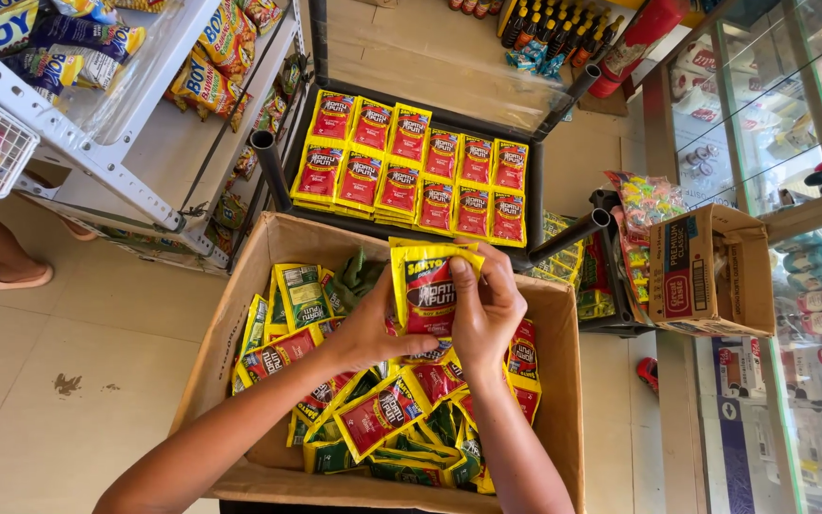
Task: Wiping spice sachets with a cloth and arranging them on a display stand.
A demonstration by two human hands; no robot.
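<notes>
we see a small stack of yellow-and-red sachets (427,290) held upright above the open cardboard box (563,381), pinched on both sides; inside the box, more loose sachets (382,409) lie jumbled, red-yellow and green.

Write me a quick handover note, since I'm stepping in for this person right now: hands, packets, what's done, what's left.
Left hand and right hand together keep a grip on a small stack of red-and-yellow sachets, held above the open cardboard box.
Box: many loose red-and-yellow and green sachets in a jumble.
Display tray just beyond the box: two neat rows of red-and-yellow sachets already laid out, filling most of it.
Done: those rows. Left: the stack in hand and the pile in the box.
</notes>
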